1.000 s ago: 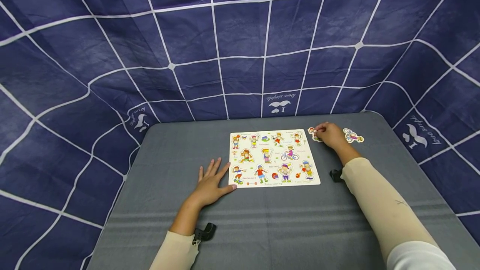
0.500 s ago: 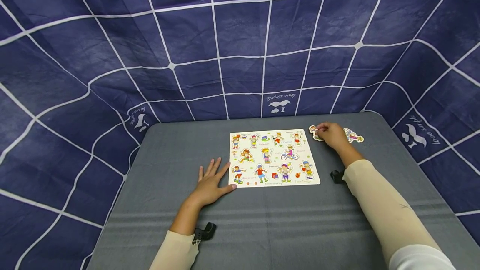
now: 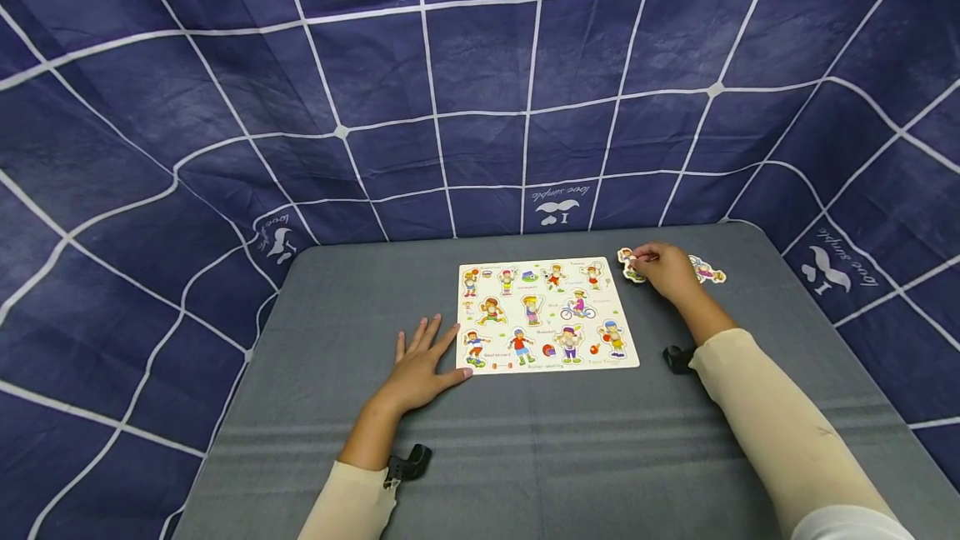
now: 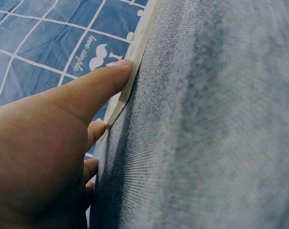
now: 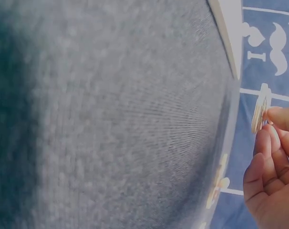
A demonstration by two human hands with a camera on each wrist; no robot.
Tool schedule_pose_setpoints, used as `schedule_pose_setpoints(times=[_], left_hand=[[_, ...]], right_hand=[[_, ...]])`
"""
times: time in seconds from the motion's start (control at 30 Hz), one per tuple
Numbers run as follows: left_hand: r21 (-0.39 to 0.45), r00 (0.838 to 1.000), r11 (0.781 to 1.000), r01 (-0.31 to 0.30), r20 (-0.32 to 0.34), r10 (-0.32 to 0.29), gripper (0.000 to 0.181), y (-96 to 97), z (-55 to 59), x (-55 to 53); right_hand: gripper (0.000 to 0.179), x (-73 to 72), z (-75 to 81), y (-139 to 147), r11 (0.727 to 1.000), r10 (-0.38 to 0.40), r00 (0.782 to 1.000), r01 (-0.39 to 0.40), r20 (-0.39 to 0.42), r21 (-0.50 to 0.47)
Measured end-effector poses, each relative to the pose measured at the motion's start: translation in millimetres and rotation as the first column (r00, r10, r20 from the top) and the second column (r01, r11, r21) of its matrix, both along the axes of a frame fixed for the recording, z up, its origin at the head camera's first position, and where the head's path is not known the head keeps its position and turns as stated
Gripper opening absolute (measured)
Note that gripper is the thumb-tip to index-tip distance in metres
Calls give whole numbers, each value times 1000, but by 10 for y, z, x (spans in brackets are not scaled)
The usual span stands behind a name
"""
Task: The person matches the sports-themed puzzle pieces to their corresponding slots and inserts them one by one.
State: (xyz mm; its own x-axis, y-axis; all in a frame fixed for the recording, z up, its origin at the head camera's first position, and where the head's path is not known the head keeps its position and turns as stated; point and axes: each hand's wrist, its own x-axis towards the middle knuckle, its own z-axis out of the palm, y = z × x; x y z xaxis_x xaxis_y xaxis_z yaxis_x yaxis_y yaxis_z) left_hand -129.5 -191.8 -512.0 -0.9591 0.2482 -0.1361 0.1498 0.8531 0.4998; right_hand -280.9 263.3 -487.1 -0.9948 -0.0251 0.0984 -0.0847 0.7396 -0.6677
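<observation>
A white puzzle board point(image 3: 480, 315) printed with sports children lies on the grey table, with several knobbed figure pieces set in it. My left hand point(image 3: 417, 369) rests spread at its lower left corner. The thumb point(image 4: 118, 74) touches the board's edge point(image 4: 145, 40) in the left wrist view. To the right of the board, my right hand point(image 3: 666, 272) pinches a small figure puzzle piece point(image 3: 626, 257) between thumb and fingers. In the right wrist view that puzzle piece point(image 5: 262, 107) is seen edge-on, above the table; the fingers hide part of its face.
A bicycle puzzle piece point(image 3: 708, 271) lies on the table just right of my right hand, partly covered by it. Blue gridded cloth point(image 3: 480, 148) hangs behind and along both sides. The grey table point(image 3: 525, 457) extends in front of the board.
My right hand has shifted slightly, and the pinched figure piece has come up a little, covering more of the bicycle piece. The left hand and board stay put.
</observation>
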Motion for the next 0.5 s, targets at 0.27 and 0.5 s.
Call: schedule_pose_setpoints(times=[0.27,0.5], left_hand=[[9,1000,1000,3,-5,-3,86,2,13,-10],[12,1000,1000,3,-15,-2,85,5,13,-6]], right_hand=[[21,107,53,-46,998,15,998,-18,-57,-58],[22,235,104,-105,997,19,997,-24,-73,-76]])
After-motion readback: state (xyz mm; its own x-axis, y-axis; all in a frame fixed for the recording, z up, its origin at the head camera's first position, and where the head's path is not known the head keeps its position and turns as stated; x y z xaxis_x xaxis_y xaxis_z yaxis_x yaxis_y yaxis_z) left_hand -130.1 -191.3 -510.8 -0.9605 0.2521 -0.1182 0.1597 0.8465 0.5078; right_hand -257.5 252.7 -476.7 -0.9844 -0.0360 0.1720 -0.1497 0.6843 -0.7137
